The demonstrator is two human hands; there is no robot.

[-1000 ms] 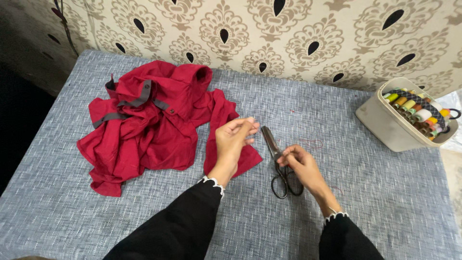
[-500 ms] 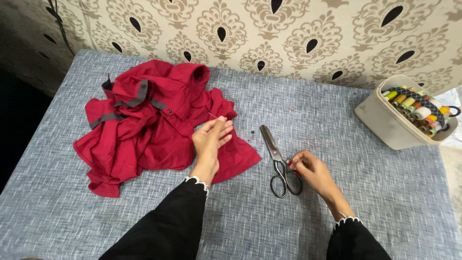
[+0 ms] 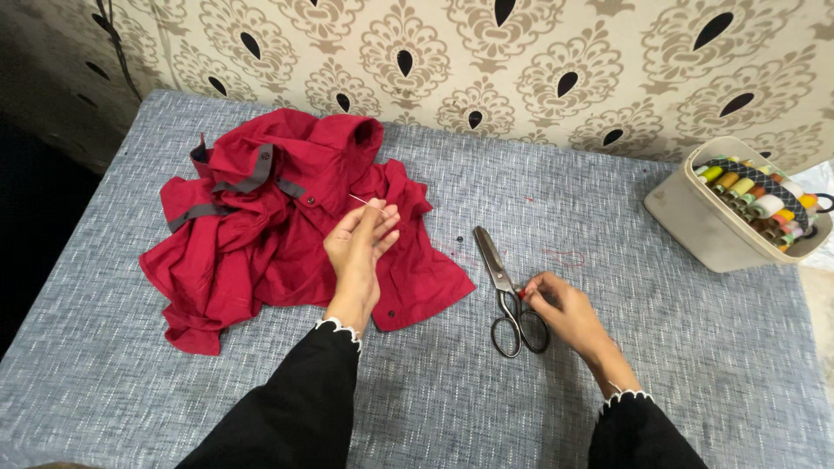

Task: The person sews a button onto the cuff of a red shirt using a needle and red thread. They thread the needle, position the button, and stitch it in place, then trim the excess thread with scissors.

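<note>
Left hand [image 3: 358,247] pinches a thin steel needle [image 3: 364,202] over the crumpled red cloth garment [image 3: 269,226]; right hand [image 3: 560,308], fingers curled on something hidden, touches the black-handled metal scissors [image 3: 506,291].

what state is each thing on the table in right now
crumpled red cloth garment with grey trim: bunched in a heap, not spread flat
thin sewing needle: pinched in the left hand, raised over the garment
black-handled metal scissors: closed, flat on the table
right hand: fingertips at the scissor handles
beige plastic box of coloured thread spools: open, tilted
</note>
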